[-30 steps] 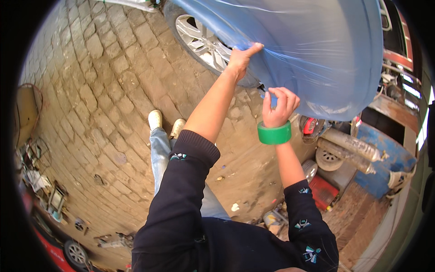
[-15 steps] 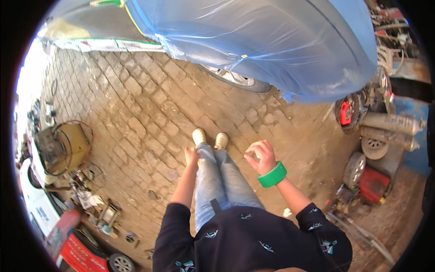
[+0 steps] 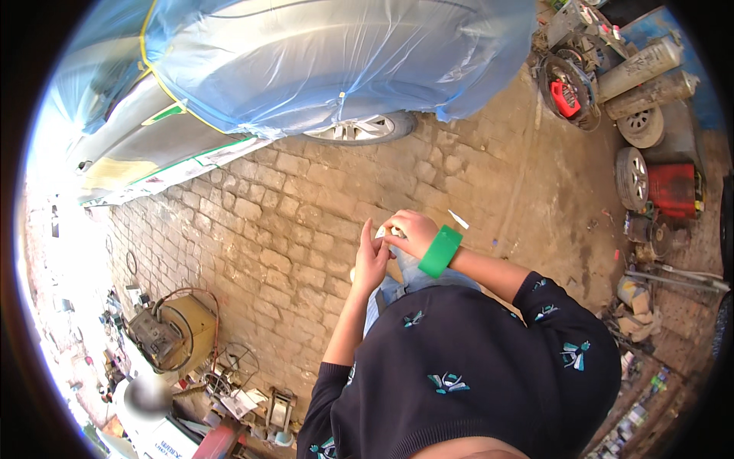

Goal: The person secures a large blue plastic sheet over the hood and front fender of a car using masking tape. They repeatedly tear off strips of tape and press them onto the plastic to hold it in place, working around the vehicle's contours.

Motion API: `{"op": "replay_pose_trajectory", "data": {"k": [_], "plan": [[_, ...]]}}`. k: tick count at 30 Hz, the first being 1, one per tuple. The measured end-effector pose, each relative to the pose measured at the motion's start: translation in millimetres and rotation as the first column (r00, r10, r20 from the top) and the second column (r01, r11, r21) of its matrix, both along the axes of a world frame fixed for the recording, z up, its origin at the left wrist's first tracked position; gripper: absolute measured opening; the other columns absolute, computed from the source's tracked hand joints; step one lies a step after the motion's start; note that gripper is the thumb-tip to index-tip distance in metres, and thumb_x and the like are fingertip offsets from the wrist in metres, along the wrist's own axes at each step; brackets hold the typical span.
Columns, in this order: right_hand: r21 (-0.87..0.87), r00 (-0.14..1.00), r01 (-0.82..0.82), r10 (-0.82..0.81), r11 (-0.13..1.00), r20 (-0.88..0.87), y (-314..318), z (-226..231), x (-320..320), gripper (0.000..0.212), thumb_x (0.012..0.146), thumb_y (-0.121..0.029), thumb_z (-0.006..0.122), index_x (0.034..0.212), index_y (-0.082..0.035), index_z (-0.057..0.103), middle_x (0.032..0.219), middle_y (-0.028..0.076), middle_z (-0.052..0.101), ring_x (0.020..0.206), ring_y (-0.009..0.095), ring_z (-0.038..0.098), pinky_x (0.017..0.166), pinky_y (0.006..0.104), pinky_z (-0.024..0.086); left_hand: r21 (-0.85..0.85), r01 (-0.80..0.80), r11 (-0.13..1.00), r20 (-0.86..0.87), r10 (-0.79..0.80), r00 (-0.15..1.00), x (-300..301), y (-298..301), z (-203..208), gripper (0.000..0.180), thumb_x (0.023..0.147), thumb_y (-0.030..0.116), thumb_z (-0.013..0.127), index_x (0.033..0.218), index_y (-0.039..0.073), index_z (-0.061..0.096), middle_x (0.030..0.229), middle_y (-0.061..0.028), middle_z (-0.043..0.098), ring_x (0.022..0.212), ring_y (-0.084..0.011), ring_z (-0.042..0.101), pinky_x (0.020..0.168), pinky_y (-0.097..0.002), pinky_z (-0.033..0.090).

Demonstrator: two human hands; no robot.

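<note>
In front of my waist, my two hands meet at the fingertips. My left hand [image 3: 372, 260] is upright, at least one finger stretched out straight and its thumb toward the right hand. Curled over from the right, my right hand [image 3: 414, 232] has its fingers closed in a pinch against the left fingers. Whatever may be between the fingertips is too small and hidden to make out. A roll of green tape [image 3: 441, 251] sits around my right wrist like a bracelet. Below the hands, my shoes and jeans show only in part.
Ahead stands a car [image 3: 359, 69] masked with blue plastic film, its wheel [image 3: 355, 128] showing below. Right are gas cylinders [image 3: 641, 69], a loose wheel [image 3: 631, 179] and a red box [image 3: 673, 190]. A yellow machine [image 3: 183, 333] with hoses stands left on stone paving [image 3: 260, 222].
My hands have come together from apart, the left moving right and the right moving left and up. The view has turned, bringing more of the car's left side into sight.
</note>
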State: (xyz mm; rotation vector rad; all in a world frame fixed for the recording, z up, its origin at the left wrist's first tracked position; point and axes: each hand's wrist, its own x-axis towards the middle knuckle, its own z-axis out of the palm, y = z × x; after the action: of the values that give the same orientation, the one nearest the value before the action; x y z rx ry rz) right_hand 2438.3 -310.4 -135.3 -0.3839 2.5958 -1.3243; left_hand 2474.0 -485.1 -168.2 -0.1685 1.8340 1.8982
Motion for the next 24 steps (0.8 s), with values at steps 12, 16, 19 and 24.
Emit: {"op": "replay_pose_trajectory", "data": {"k": [12,16,19,24], "plan": [[-0.043,0.989,0.054,-0.060,0.998,-0.138,-82.3,23.7,93.1,0.012,0.088,-0.017,0.065,0.090,-0.005,0.068,0.090,0.012,0.067,0.083,0.032,0.065,0.072,0.0402,0.053,-0.156,0.086,0.984,-0.197,-0.116,0.973,93.5,-81.5,57.4,0.060,0.095,-0.002,0.047,0.150,0.002,0.024,0.108,-0.0140,0.068,0.077,-0.0129,0.062,0.074,-0.0285,0.052],[0.027,0.970,-0.075,0.079,0.997,-0.231,-128.5,15.0,125.8,0.013,0.088,-0.015,0.064,0.096,-0.005,0.067,0.090,0.013,0.067,0.085,0.033,0.065,0.073,0.0418,0.052,-0.133,-0.052,0.990,-0.198,0.025,0.980,141.5,-120.6,39.3,0.059,0.094,0.001,0.049,0.150,0.003,0.028,0.102,-0.0144,0.070,0.072,-0.0163,0.064,0.070,-0.0310,0.053],[-0.014,0.991,-0.045,0.043,0.999,-0.124,-152.3,20.9,146.6,0.014,0.087,-0.014,0.064,0.097,-0.004,0.066,0.091,0.013,0.068,0.086,0.032,0.065,0.074,0.0413,0.052,-0.137,-0.086,0.987,-0.221,0.054,0.974,166.4,-142.0,41.3,0.058,0.094,0.001,0.049,0.149,0.003,0.030,0.103,-0.0140,0.070,0.072,-0.0168,0.064,0.070,-0.0315,0.053],[-0.002,0.992,-0.058,0.058,0.998,-0.111,-166.8,33.5,163.2,0.009,0.086,-0.010,0.065,0.092,-0.003,0.065,0.088,0.012,0.066,0.081,0.027,0.066,0.070,0.0368,0.052,-0.160,-0.065,0.985,-0.247,0.024,0.969,184.0,-157.5,56.8,0.054,0.094,0.003,0.049,0.146,0.005,0.034,0.105,-0.0153,0.070,0.072,-0.0198,0.064,0.069,-0.0329,0.053]]}}
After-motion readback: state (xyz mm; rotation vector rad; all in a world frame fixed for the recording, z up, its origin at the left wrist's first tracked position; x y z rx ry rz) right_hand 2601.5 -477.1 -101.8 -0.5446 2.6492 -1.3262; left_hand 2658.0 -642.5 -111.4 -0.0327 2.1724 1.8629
